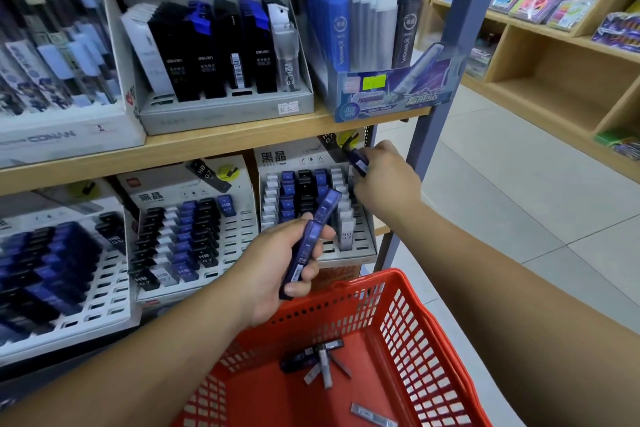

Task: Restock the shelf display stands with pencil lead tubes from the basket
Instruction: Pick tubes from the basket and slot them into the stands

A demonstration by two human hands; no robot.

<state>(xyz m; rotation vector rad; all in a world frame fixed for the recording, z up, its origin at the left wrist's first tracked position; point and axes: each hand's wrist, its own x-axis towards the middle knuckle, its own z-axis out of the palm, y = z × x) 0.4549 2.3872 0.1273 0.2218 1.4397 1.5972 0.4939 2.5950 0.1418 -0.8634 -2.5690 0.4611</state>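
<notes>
My left hand (277,274) grips a bunch of dark blue pencil lead tubes (313,239) above the red basket (412,333). My right hand (384,177) holds one blue lead tube (358,161) at the top right of the white slotted display stand (363,243) on the lower shelf. That stand holds rows of blue, black and clear tubes; its front slots are bare. Several loose tubes (320,362) lie on the basket floor, grey and dark blue.
A second slotted stand (239,253) and a third (104,295) sit to the left on the lower shelf. The upper wooden shelf (207,146) carries boxed lead packs. A blue metal upright (436,80) stands right of my right hand. Wooden racks line the far right.
</notes>
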